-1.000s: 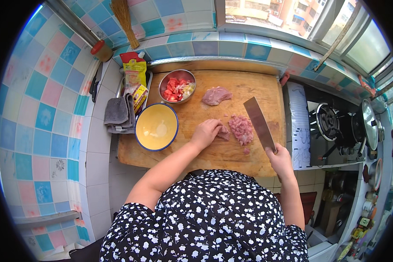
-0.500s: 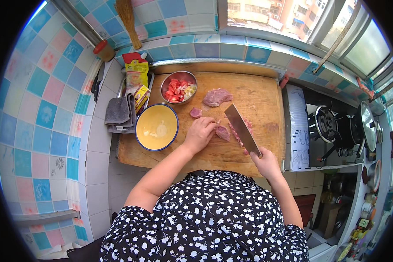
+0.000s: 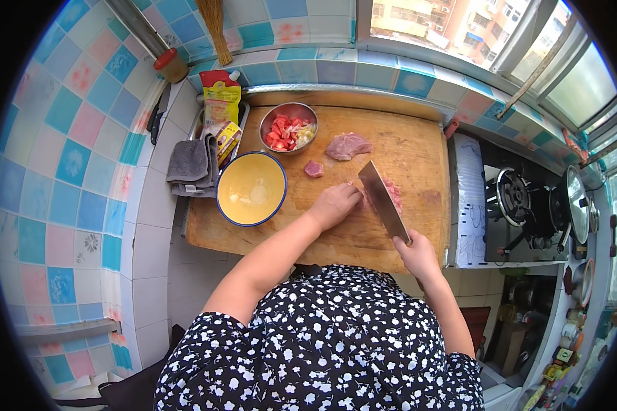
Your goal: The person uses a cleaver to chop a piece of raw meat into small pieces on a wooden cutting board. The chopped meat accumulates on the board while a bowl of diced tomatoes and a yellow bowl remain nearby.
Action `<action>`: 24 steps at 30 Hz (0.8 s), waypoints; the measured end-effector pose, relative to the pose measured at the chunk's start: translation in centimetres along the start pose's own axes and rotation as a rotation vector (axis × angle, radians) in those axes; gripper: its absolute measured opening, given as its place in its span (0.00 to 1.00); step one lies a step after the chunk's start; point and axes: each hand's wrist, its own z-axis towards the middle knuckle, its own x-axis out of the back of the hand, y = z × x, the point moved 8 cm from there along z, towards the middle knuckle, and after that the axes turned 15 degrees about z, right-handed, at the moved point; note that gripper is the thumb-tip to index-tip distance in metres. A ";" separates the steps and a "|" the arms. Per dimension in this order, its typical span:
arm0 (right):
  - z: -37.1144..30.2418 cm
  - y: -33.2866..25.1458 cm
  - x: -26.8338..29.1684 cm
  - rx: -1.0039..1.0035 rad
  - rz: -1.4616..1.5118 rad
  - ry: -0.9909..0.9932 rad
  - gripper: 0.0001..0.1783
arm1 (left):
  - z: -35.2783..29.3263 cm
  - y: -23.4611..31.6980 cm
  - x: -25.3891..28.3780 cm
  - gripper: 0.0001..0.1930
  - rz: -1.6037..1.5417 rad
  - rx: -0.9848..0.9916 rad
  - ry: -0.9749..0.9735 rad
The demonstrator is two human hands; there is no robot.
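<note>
My right hand (image 3: 418, 255) is wrapped round the handle of a cleaver (image 3: 382, 200), its broad blade slanting away to the upper left. Just left of the blade, my left hand (image 3: 337, 205) has its fingers curled down on a piece of raw meat, which they mostly cover. Small cut bits of pink meat (image 3: 393, 194) lie along the blade's right side. Farther back on the wooden cutting board (image 3: 418, 154) rest a larger slab of meat (image 3: 349, 146) and a small chunk (image 3: 314, 169).
A metal bowl (image 3: 310, 142) of cut tomato and pale chopped pieces stands at the board's back left. Nearer is a yellow bowl with a blue rim (image 3: 251, 188). Left of it lie a grey cloth (image 3: 190, 166) and a yellow pouch (image 3: 221, 103). A gas stove (image 3: 514, 195) stands on the right.
My left hand has closed over the meat piece that showed beside its fingers, moving nearer the blade. The cleaver stays close to its former place. The whole view has shifted slightly.
</note>
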 end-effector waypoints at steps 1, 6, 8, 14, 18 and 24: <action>-0.1 -0.3 0.1 0.004 -0.031 -0.001 0.19 | -0.1 -0.2 0.2 0.15 -0.050 0.021 -0.004; -1.5 -2.4 -0.2 -0.062 -0.136 -0.043 0.19 | -3.0 1.8 3.1 0.13 -0.022 0.028 0.083; -1.3 -2.1 -0.8 0.023 -0.178 -0.017 0.19 | -3.4 1.9 3.5 0.13 -0.031 0.040 0.126; -0.5 -2.7 -2.1 0.095 -0.320 0.050 0.16 | -2.1 1.2 2.8 0.14 -0.102 0.079 0.108; 0.2 -3.3 -2.5 0.121 -0.355 0.048 0.15 | -1.8 0.8 0.9 0.13 -0.120 0.089 0.089; 1.3 -3.5 -3.3 0.169 -0.414 0.035 0.14 | -1.3 0.4 0.7 0.15 -0.120 0.084 0.023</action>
